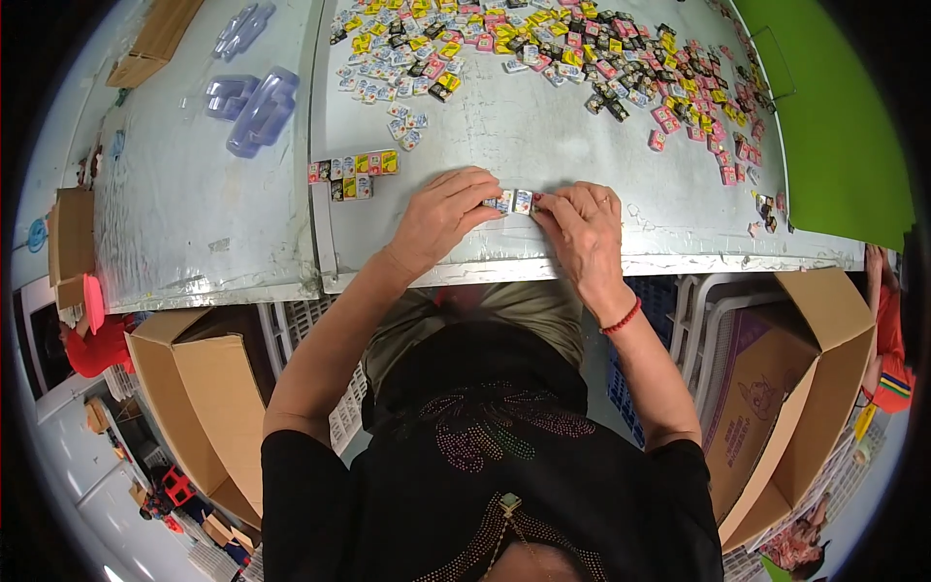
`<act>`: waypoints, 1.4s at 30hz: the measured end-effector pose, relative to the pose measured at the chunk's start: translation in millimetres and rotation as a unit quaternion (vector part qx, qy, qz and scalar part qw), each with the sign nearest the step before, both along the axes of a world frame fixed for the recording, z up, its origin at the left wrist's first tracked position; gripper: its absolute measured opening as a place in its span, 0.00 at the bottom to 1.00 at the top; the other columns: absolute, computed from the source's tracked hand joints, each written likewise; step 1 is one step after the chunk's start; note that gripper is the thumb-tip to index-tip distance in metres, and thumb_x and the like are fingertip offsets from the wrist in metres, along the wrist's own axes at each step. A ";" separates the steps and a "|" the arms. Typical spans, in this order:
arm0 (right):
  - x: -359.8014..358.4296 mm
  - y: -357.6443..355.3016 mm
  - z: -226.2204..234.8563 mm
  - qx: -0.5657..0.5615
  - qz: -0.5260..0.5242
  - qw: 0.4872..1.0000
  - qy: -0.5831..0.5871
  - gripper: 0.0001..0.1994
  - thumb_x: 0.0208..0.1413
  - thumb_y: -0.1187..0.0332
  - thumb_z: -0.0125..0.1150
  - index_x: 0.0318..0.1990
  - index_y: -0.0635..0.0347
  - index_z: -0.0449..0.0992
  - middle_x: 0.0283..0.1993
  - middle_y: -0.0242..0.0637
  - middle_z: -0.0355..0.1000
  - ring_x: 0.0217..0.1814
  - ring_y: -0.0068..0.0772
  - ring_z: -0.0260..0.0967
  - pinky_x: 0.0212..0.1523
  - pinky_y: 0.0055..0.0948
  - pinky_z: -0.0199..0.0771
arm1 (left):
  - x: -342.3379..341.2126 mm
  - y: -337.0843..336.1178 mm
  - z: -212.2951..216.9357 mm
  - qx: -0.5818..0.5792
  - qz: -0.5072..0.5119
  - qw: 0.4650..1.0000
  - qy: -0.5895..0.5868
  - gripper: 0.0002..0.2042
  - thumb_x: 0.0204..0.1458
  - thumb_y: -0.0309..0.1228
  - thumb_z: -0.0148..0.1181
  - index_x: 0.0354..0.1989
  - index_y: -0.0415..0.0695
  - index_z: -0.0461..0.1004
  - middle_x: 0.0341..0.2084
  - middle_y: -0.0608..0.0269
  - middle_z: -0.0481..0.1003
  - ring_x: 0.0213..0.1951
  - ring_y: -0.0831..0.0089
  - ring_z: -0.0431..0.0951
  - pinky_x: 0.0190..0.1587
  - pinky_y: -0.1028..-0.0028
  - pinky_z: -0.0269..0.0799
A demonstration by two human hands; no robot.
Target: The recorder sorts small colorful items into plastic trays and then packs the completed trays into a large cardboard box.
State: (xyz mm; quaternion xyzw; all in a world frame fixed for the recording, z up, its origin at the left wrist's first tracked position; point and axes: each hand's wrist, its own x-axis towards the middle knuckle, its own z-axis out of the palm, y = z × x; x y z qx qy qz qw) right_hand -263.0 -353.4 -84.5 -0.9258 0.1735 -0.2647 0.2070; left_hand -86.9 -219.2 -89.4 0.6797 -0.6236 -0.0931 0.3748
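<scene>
Two open brown cardboard boxes stand below the worktop edge, one on the person's left (pixel 199 388) and one on the right (pixel 795 388); their insides are turned away or in shadow, so what they hold cannot be told. White slatted crates (pixel 713 310) sit between the person and the right box. Farther up on the left lie clear plastic blister trays (pixel 257 107), which look empty, though the view is too small to be sure.

The worktop (pixel 543 126) is a pale grey sheet, scuffed, made of two panels with a seam running down between them. A green board (pixel 834 126) lies along its right side. A wide scatter of small coloured packets (pixel 543 48), yellow, pink, black and white, covers the far part. Nearer, left of the hands, a short double row of packets (pixel 354 173) is laid out side by side.

The left hand (pixel 441 218) and right hand (pixel 582 228) meet near the worktop's front edge. Between them is a short row of small packets (pixel 512 202), lying flat on the surface, its long axis running left to right across the person's front. Each grip is closed on one end of this row, fingertips pinching it from left and right. A red bracelet (pixel 621 318) circles the right wrist.
</scene>
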 end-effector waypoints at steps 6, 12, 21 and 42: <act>-11.6 8.1 14.6 0.134 -0.037 0.989 -0.060 0.09 0.50 0.74 0.67 0.40 0.59 0.78 0.38 0.35 0.74 0.39 0.34 0.70 0.44 0.30 0.70 | -11.9 0.7 21.8 -0.064 0.047 0.996 -0.049 0.17 0.41 0.29 0.70 0.42 0.42 0.77 0.40 0.59 0.77 0.49 0.61 0.76 0.48 0.66 0.72; -24.0 27.3 28.5 0.675 0.011 0.737 -0.022 0.11 0.62 0.68 0.59 0.45 0.67 0.75 0.31 0.26 0.71 0.33 0.13 0.65 0.35 0.16 0.67 | -45.9 -5.5 27.7 -0.079 -0.011 0.997 -0.015 0.23 0.40 0.32 0.72 0.47 0.39 0.74 0.42 0.54 0.76 0.47 0.58 0.75 0.49 0.65 0.71; -58.0 -26.4 14.7 0.522 -0.158 0.837 -0.056 0.09 0.61 0.69 0.59 0.46 0.64 0.77 0.33 0.26 0.74 0.33 0.13 0.65 0.36 0.15 0.65 | -36.8 -49.0 10.1 -0.055 -0.069 0.993 -0.078 0.22 0.41 0.34 0.70 0.47 0.44 0.75 0.53 0.55 0.68 0.57 0.53 0.67 0.56 0.59 0.67; -22.2 -8.8 1.9 0.215 -0.131 0.966 -0.051 0.12 0.55 0.76 0.61 0.47 0.62 0.76 0.36 0.34 0.75 0.33 0.23 0.71 0.34 0.24 0.71 | -40.6 -56.7 -8.4 -0.074 -0.058 0.995 -0.038 0.08 0.47 0.23 0.61 0.36 0.38 0.76 0.47 0.52 0.72 0.53 0.54 0.71 0.55 0.62 0.69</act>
